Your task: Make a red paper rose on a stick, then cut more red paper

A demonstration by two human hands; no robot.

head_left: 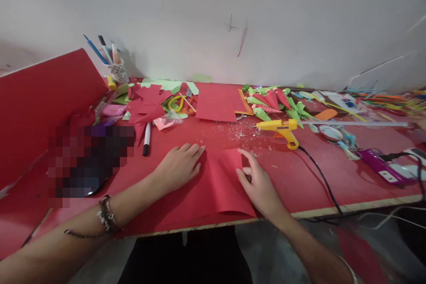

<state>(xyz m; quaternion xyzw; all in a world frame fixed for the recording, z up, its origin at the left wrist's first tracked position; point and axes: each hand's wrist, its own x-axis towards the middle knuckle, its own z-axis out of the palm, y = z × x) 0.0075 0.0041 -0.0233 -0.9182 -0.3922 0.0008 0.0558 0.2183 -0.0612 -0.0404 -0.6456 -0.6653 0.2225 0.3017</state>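
Note:
A sheet of red paper lies near the front edge of the red table. My left hand rests flat on its left part, fingers stretched out and together. My right hand presses on the sheet's right edge, with the index finger pointing to the top corner and the thumb on the paper. Neither hand holds anything.
A yellow glue gun with a black cord lies to the right. Behind are another red sheet, red and green paper cones, red scraps, a black marker, a cup of pens and a purple power strip.

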